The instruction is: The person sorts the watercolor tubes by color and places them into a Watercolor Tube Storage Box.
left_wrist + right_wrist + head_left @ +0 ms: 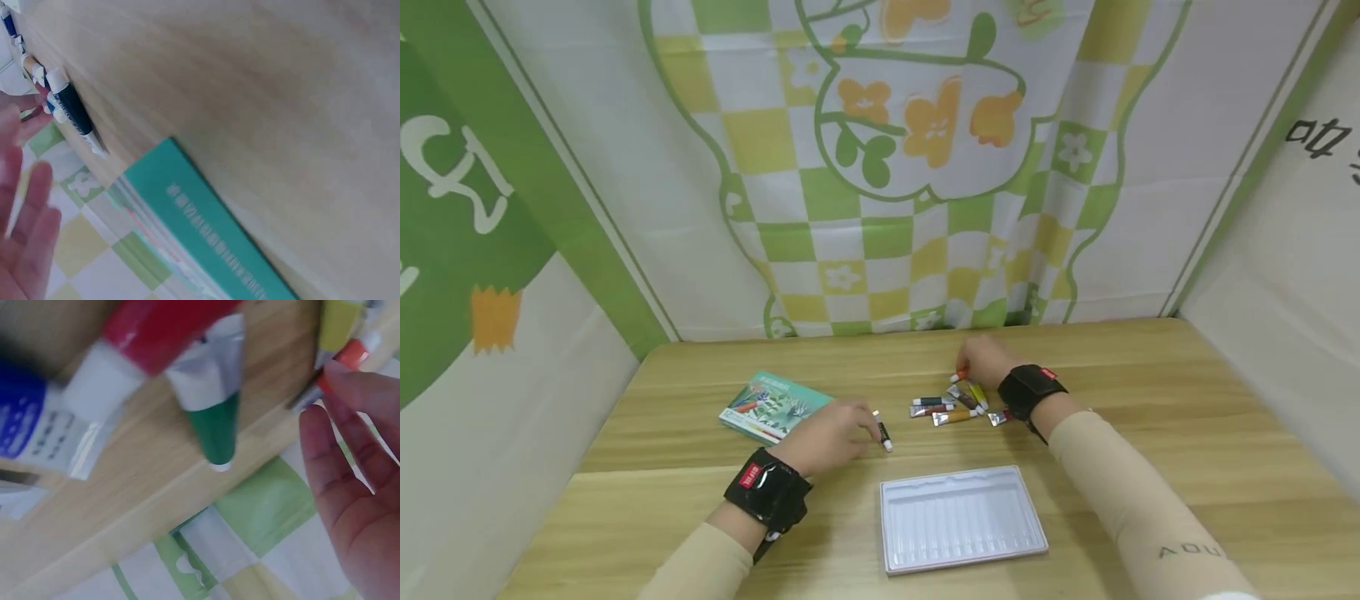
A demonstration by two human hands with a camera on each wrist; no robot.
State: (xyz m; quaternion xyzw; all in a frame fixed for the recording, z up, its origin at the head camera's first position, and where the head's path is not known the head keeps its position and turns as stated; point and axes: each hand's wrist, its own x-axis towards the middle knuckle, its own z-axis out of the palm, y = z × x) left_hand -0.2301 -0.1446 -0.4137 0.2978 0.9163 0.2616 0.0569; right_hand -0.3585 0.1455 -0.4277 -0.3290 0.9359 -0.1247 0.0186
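Note:
My right hand (988,362) is at the far side of a loose group of paint tubes. Its thumb and fingers pinch an orange-red paint tube (354,354), with a yellow tube (340,325) close beside it. A green tube (215,428), a red tube (159,334) and a blue tube (22,412) lie nearer the right wrist camera. My left hand (835,433) hovers by the teal box, fingers loosely bent and holding nothing. Just past its fingertips lies a black-labelled paint tube (883,432) with a white cap, also seen as the dark tube (75,109) in the left wrist view.
A white plastic tray (962,517) with narrow slots sits at the near middle of the wooden table (677,400). The teal box (775,404), printed with plants, lies at the left. Further tubes, such as an ochre one (955,417), lie mid-table. A patterned curtain (880,242) hangs behind.

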